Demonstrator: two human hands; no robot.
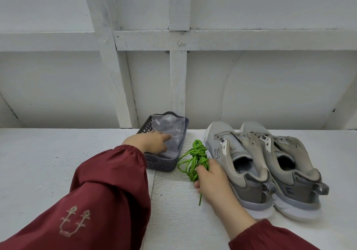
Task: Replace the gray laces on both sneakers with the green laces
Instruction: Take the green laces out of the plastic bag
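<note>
The right hand [211, 180] wraps its fingers round the green laces [196, 153]. The left hand [152, 142] touches a bag [170, 126]; I can't tell its grip

Green laces [195, 158] — gray sneakers [257, 164], maroon sleeves [108, 191].

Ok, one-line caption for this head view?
Right hand grips green laces beside two gray sneakers; left hand touches a plastic bag in a basket.

Your worktop [58, 162] is white and rough-painted; on it a dark basket [160, 166] sits by the wall; green laces [195, 153] lie bunched just beside it; right of those, two sneakers [231, 164] stand side by side, touching, heels toward you.
</note>
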